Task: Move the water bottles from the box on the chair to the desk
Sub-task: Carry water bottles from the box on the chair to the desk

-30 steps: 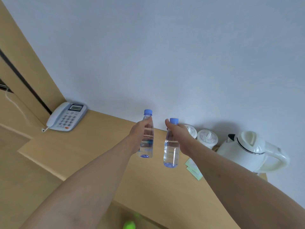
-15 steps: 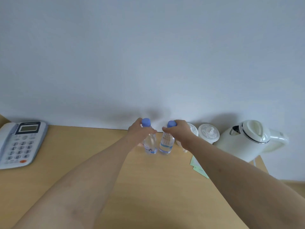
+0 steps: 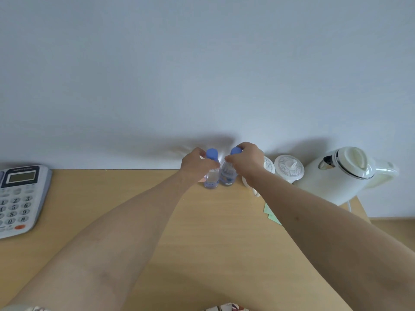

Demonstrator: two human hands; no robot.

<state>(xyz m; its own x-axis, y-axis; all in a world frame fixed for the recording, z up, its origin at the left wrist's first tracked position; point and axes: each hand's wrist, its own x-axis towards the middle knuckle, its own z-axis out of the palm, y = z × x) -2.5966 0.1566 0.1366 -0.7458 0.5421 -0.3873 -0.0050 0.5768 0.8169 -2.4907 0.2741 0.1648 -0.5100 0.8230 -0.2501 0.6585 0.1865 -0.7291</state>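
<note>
Two clear water bottles with blue caps stand upright side by side on the wooden desk [image 3: 202, 232], close to the wall. My left hand [image 3: 195, 163] wraps the neck of the left bottle [image 3: 211, 178]. My right hand [image 3: 246, 159] grips the top of the right bottle [image 3: 228, 176]. Both bottle bases touch the desk surface. The box and the chair are out of view.
A grey desk telephone [image 3: 19, 198] lies at the left edge. Two white lidded cups [image 3: 289, 168] and a white electric kettle [image 3: 341, 173] stand to the right of the bottles, with green paper slips [image 3: 270, 214] in front of them.
Both bottles came down from mid-air onto the desk near the wall. The view swung right and down, so the phone now sits at the left edge.
</note>
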